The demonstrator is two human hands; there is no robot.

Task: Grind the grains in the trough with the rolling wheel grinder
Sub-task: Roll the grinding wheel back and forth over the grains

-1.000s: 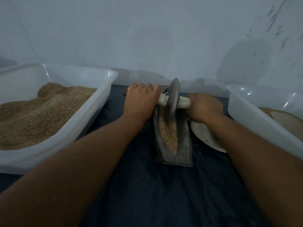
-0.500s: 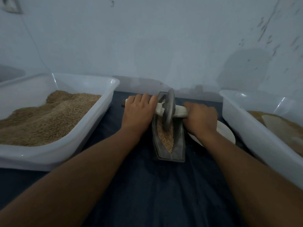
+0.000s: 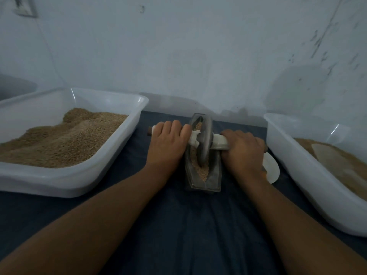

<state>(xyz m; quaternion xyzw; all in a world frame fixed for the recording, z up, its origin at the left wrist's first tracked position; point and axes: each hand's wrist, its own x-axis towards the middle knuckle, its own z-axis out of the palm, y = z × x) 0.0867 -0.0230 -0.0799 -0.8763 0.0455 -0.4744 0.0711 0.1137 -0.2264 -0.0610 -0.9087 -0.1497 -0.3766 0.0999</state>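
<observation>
Both forearms reach forward from the bottom corners and converge on the trough (image 3: 213, 175), which sits centre on the dark-cloth tabletop (image 3: 178, 225), long axis running away from the camera.

Left hand (image 3: 167, 144): palm down on the left end of the handle (image 3: 219, 144), fingers (image 3: 176, 127) curled over the top and pressed together side by side, wrist straight in line with the forearm. A dark stub of the handle shows past its knuckles.

Right hand (image 3: 243, 151): wrapped round the right end of the handle, fingers curled under and closed, back of the hand up, wrist bent slightly inward.

Wheel (image 3: 204, 141) stands upright on edge between the two hands, rim down in the trough at roughly mid-length. Grains (image 3: 202, 171) lie in the groove, visible both in front of and behind the wheel.

White plate (image 3: 272, 169) lies just right of the trough, partly under the right wrist. Left tub (image 3: 79, 183) holds a heap of brown grain; right tub (image 3: 297, 165) holds finer tan material. Pale wall behind.
</observation>
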